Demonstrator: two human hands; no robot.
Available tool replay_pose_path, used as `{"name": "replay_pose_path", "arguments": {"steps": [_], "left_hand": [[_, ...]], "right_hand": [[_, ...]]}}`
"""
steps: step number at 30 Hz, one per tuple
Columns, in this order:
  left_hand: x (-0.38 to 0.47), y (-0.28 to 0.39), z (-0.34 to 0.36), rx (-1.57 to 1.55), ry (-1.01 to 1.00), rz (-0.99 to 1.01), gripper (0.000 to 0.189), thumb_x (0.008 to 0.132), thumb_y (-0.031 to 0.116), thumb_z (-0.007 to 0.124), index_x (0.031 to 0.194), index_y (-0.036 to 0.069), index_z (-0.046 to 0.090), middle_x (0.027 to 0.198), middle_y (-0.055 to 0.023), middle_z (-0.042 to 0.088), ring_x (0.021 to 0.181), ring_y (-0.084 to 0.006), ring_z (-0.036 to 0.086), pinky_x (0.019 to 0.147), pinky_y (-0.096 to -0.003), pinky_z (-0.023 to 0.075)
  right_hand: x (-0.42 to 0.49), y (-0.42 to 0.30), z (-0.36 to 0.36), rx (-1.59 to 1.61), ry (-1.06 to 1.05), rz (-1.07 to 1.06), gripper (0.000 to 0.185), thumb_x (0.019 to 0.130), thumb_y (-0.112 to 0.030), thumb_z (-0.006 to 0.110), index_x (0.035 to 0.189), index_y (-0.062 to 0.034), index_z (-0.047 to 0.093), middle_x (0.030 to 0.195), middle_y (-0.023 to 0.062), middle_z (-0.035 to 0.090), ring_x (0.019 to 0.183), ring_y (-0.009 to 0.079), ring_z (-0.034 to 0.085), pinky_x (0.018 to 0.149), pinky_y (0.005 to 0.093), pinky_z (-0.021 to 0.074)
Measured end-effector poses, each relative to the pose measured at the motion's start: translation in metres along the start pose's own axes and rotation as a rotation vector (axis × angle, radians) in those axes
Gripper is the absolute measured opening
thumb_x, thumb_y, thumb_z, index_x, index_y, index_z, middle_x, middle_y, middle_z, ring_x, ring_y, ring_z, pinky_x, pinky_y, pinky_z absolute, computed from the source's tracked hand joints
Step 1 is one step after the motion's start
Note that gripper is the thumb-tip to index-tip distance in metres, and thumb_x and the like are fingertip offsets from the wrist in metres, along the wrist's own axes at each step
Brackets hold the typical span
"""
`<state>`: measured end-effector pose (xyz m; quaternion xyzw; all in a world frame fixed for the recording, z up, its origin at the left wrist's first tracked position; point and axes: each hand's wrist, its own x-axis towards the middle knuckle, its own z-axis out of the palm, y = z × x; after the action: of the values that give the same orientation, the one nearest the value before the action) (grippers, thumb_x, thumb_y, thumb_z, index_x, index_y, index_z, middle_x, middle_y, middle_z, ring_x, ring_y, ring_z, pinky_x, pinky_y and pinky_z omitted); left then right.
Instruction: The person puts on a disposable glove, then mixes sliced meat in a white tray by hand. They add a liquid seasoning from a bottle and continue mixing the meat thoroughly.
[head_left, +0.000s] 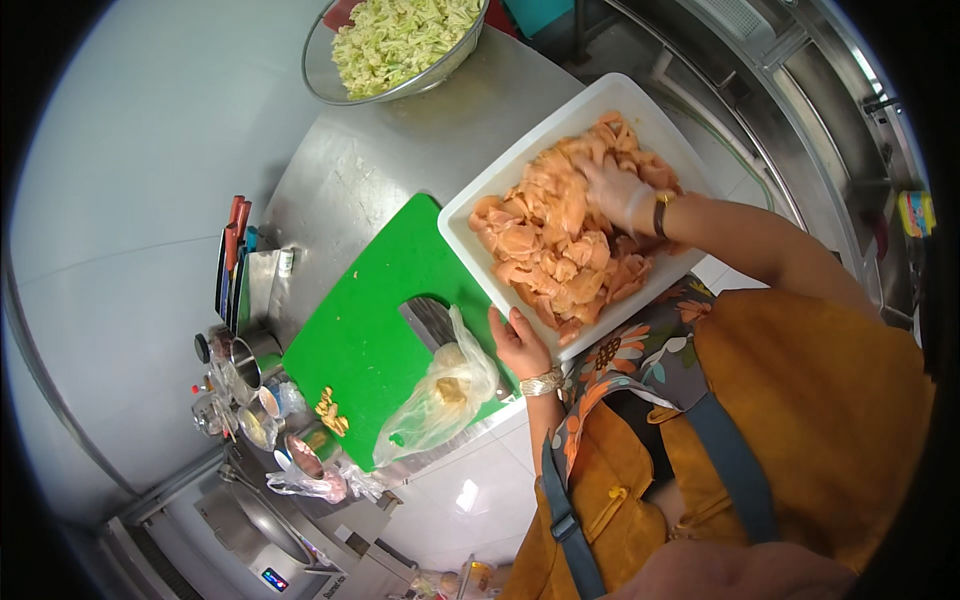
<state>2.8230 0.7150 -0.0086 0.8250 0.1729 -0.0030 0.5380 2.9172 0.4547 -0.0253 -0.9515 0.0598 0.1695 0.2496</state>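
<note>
A white plastic tub (471, 251) full of raw, pale orange meat slices (559, 214), probably chicken, stands tilted in the view, partly over a green cutting board (360, 322). My right hand (611, 187), in a thin clear glove, is pressed into the slices; it is blurred and its fingertips are partly hidden among them. My bare left hand (521, 345) grips the tub's near left corner, fingers at the outer wall. Beside that hand, a cleaver (426, 321) lies on the board, partly under a clear plastic bag (431, 401) with something brownish inside. Pieces of ginger (330, 412) lie near the board's edge.
A sieve-like metal bowl of chopped cabbage (405, 49) stands on the steel table (360, 157). Knives with red handles (236, 221) stand in a rack by the wall. Jars, metal pots (255, 356) and bags crowd the table's left end. A steel sink unit (817, 112) is behind the tub.
</note>
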Motion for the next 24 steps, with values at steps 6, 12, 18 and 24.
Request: {"name": "replay_pose_path", "arguments": {"steps": [6, 12, 18, 24], "left_hand": [[-0.004, 0.011, 0.004, -0.057, 0.057, -0.043, 0.043, 0.092, 0.02, 0.05, 0.12, -0.011, 0.04, 0.079, -0.0112, 0.062, 0.068, -0.0122, 0.055, 0.061, -0.024, 0.045], [-0.005, 0.014, 0.009, -0.007, 0.053, -0.046, 0.043, 0.091, 0.021, 0.05, 0.119, -0.01, 0.041, 0.076, -0.0113, 0.061, 0.066, -0.0128, 0.054, 0.059, -0.0248, 0.0443], [-0.006, 0.021, 0.004, 0.096, 0.042, -0.066, 0.047, 0.091, 0.024, 0.05, 0.121, -0.011, 0.04, 0.076, -0.0106, 0.06, 0.065, -0.013, 0.053, 0.058, -0.0259, 0.0442], [-0.006, 0.015, 0.001, 0.051, 0.056, -0.091, 0.048, 0.092, 0.024, 0.05, 0.123, -0.011, 0.039, 0.088, -0.0129, 0.062, 0.075, -0.0141, 0.056, 0.065, -0.0257, 0.0459]], "right_hand": [[-0.006, 0.007, -0.087, -0.135, -0.108, -0.252, 0.053, 0.072, -0.017, 0.066, 0.12, -0.0064, 0.048, 0.112, 0.0197, 0.055, 0.096, 0.034, 0.057, 0.079, 0.0376, 0.0466], [-0.07, 0.005, -0.083, -0.125, -0.481, 0.237, 0.086, 0.063, -0.024, 0.074, 0.131, -0.0019, 0.026, 0.104, 0.0255, 0.057, 0.093, 0.0344, 0.058, 0.08, 0.0359, 0.0463], [-0.041, 0.004, 0.021, 0.346, -0.093, 0.051, 0.066, 0.07, -0.011, 0.065, 0.127, -0.0018, 0.033, 0.091, 0.0152, 0.063, 0.08, 0.0283, 0.062, 0.066, 0.0377, 0.0491], [-0.06, -0.034, -0.083, 0.758, -0.205, 0.061, 0.029, 0.079, -0.014, 0.058, 0.106, -0.005, 0.058, 0.091, 0.0098, 0.063, 0.083, 0.0218, 0.059, 0.074, 0.0341, 0.0472]]}}
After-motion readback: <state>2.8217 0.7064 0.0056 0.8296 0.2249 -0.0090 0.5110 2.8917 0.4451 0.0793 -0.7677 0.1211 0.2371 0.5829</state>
